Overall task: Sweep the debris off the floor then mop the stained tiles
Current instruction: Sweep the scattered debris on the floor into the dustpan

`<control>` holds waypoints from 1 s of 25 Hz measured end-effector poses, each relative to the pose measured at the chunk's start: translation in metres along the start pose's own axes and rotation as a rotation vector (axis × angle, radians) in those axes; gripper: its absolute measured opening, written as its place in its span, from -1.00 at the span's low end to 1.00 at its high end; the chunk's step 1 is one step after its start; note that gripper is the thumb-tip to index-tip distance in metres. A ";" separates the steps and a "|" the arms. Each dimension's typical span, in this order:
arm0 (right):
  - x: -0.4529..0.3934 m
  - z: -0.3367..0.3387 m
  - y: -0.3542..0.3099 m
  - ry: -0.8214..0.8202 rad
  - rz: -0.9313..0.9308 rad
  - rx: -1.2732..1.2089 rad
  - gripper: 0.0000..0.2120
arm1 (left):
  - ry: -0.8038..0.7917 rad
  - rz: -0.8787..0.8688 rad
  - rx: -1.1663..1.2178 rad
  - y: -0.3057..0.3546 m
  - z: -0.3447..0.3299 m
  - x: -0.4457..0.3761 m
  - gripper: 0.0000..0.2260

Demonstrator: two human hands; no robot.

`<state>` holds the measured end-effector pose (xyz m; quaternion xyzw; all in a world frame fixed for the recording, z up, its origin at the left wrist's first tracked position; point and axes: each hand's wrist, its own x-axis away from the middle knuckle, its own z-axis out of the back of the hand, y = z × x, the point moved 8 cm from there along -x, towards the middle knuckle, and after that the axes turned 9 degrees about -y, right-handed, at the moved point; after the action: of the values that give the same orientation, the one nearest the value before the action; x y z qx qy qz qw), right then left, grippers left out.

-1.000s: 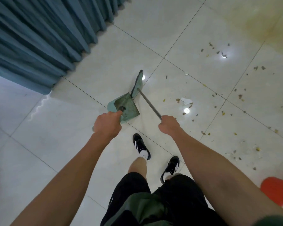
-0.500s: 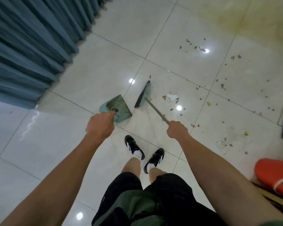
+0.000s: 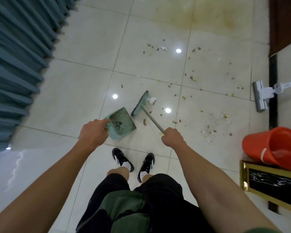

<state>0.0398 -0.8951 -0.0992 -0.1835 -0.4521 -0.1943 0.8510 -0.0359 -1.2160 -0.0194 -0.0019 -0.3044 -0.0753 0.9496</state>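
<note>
The left hand [image 3: 92, 132] is curled around the handle of a pale green plastic dustpan [image 3: 120, 124], holding it tilted with its open mouth toward the broom, so that whatever is pushed across can slide in; a little dark litter already lies by the comb teeth at its back. The right hand [image 3: 172, 137] is closed in a fist around the grey metal shaft of a green-headed broom [image 3: 140, 103], whose bristle edge rests on the pale glossy floor tiles [image 3: 84, 84] just beside the dustpan's lip, angled to draw scraps toward it. A crumpled white paper scrap [image 3: 151, 99] touches the far side of the broom head. The debris [image 3: 191, 79], small brown and yellow bits, lies scattered over the tiles ahead and to the right, well apart from the pan, so sweeping looks barely begun. A yellowish stain [image 3: 196, 17] spreads over the far tiles, untouched. A grey flat mop [image 3: 260, 96] lies near the right wall and an orange plastic bucket [image 3: 274, 147] stands nearer, likely staged for mopping afterwards. Blue pleated curtains [image 3: 18, 61] hang at left.
</note>
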 end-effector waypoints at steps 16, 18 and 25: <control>-0.118 0.075 -0.229 0.045 0.130 -0.299 -0.68 | 0.082 0.081 0.009 -0.151 0.115 -0.147 -0.86; -0.145 0.088 -0.277 0.022 0.097 -0.381 -0.64 | 0.062 0.062 -0.017 -0.176 0.132 -0.178 -0.83; -0.192 0.100 -0.350 -0.073 0.055 -0.285 -0.65 | 0.010 0.014 -0.016 -0.211 0.166 -0.249 -0.80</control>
<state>-0.3027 -1.1143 -0.1603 -0.3217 -0.4455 -0.2265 0.8042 -0.3621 -1.3808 -0.0370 -0.0113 -0.2991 -0.0713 0.9515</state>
